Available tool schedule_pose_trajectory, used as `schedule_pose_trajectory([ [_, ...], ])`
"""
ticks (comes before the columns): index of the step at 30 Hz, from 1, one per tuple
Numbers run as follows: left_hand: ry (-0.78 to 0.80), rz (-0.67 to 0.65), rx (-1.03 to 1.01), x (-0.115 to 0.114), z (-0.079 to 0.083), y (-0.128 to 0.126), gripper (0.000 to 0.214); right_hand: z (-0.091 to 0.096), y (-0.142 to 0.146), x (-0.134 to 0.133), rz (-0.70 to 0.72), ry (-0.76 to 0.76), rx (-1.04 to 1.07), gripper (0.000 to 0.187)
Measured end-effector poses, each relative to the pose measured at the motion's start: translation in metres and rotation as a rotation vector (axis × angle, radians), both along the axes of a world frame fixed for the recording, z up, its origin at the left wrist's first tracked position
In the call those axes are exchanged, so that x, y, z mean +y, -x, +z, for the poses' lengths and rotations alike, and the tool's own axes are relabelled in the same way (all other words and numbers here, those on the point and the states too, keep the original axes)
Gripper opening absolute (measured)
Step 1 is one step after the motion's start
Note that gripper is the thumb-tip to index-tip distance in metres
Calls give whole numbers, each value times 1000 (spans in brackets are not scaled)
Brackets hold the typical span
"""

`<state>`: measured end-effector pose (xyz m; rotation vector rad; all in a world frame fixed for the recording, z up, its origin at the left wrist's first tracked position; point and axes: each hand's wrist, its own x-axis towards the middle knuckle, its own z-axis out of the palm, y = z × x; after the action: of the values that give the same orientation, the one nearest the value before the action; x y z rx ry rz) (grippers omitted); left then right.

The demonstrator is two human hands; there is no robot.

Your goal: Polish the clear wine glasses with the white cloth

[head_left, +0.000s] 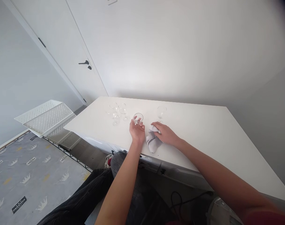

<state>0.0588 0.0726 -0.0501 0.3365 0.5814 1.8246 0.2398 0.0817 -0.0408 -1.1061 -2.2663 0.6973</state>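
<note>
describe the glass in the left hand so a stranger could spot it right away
On the white table by the wall, find the two hands near its front edge. The left hand holds a clear glass, just left of the grey cloth under the right hand. It is the only glass being held; the other glasses stand free farther back.

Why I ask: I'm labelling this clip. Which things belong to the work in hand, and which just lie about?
In hand: small glass in the left hand; grey cloth under the right hand.
Lying about: cluster of glasses at the left; lone stemmed glass behind the cloth; perforated white rack; patterned floor mat.
</note>
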Motion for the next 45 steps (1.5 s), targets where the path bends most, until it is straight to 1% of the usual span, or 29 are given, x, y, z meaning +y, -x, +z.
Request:
schedule_pose_trajectory([
  [2, 11, -14, 8, 0, 0, 0, 27, -1, -1, 1, 5, -121, -143, 28],
  [3, 14, -18, 7, 0, 0, 1, 27, -2, -2, 2, -9, -163, -214, 29],
  [5, 19, -21, 0, -1, 0, 1, 26, -3, -4, 4, -52, -205, -336, 30],
  [7, 14, -33, -19, -1, 1, 2, 25, -4, -6, 7, -114, -194, -424, 31],
  [12, 4, -55, -79, -1, 1, 1, 24, -5, -16, 10, -367, -145, -568, 29],
  [14, 27, -56, -58, 0, 1, 0, 25, -5, -20, 10, -432, -131, -594, 30],
  [16, 51, -58, -16, 1, 2, -3, 26, -4, -23, 11, -471, -119, -577, 28],
  [18, 61, -36, 46, 0, 3, -6, 30, -1, -24, 10, -490, -149, -497, 22],
  [19, 57, -15, 86, 0, 4, -7, 32, 1, -23, 10, -491, -178, -425, 19],
  [20, 47, 13, 131, -1, 4, -9, 34, 3, -21, 10, -492, -196, -330, 16],
  [21, 31, 46, 184, -2, 5, -11, 35, 4, -19, 10, -489, -180, -211, 17],
  [22, 13, 81, 242, -4, 5, -13, 35, 5, -17, 10, -486, -114, -67, 20],
  [23, -3, 115, 302, -6, 6, -15, 34, 5, -15, 10, -483, 5, 95, 26],
  [24, -16, 148, 361, -8, 7, -17, 33, 4, -12, 10, -480, 164, 262, 30],
  [26, -32, 213, 458, -12, 8, -21, 31, 0, -9, 12, -481, 480, 559, 31],
  [27, -35, 237, 494, -14, 9, -23, 30, -1, -8, 12, -491, 582, 668, 29],
  [28, -34, 254, 525, -15, 9, -25, 29, -3, -8, 13, -508, 632, 744, 28],
  [29, -31, 262, 558, -17, 9, -27, 28, -4, -7, 14, -523, 643, 797, 27],
  [31, -29, 246, 654, -18, 9, -29, 27, -4, -7, 14, -501, 603, 867, 27],
  [34, -30, 202, 805, -19, 8, -29, 27, -1, -6, 12, -350, 521, 892, 25],
  [36, -29, 187, 835, -18, 8, -29, 30, 3, -6, 8, -267, 417, 805, 21],
  [38, -34, 166, 812, -18, 8, -28, 31, 6, -6, 2, -193, 275, 651, 14],
  [39, -39, 152, 794, -17, 8, -28, 30, 8, -7, -1, -151, 215, 576, 13],
  [40, -44, 137, 779, -17, 8, -27, 29, 10, -7, -4, -106, 174, 513, 22],
  [43, -66, 91, 783, -16, 8, -27, 30, 13, -9, -11, -15, 101, 368, 72],
  [44, -81, 79, 795, -16, 8, -27, 32, 13, -9, -12, 15, 61, 305, 85],
  [45, -99, 65, 807, -17, 8, -27, 34, 13, -9, -13, 49, 4, 236, 93],
])
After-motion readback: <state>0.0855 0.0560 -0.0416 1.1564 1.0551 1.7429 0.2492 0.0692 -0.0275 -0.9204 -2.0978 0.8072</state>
